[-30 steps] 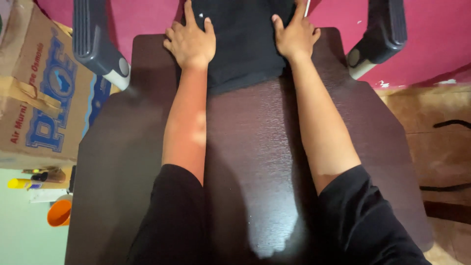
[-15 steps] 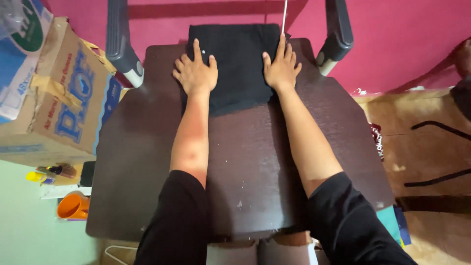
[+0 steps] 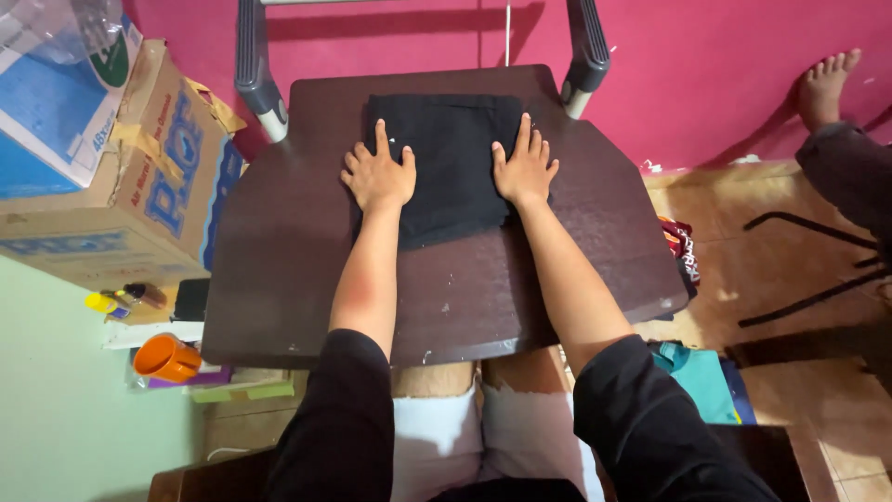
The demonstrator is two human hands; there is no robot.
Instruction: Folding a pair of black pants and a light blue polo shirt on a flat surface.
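Black cloth (image 3: 452,163), folded into a thick rectangle, lies under both palms on the far half of a dark wooden board (image 3: 279,270), its far edge close to the board's far rim. The left hand (image 3: 379,177) lies flat and spread on the cloth's left margin, fingers pointing away, gripping nothing; the right hand (image 3: 524,170) lies the same way on the right margin, its outer fingers partly over the edge onto the wood. Neither hand pinches the fabric, so the layers look held only by downward pressure. If the palms push forward unevenly, I judge the top layer could slide over the ones beneath and skew the fold, or the whole bundle could creep past the fingertips toward the pink wall (image 3: 706,74) and drop between the two grey posts (image 3: 253,70). The board seems to rest across the person's lap, so a heavy lean might tip it. Left of the left hand stands a cardboard box (image 3: 139,186), and below it an orange cup (image 3: 165,358); both sit well apart from the cloth. Another person's bare foot (image 3: 822,84) shows far right.
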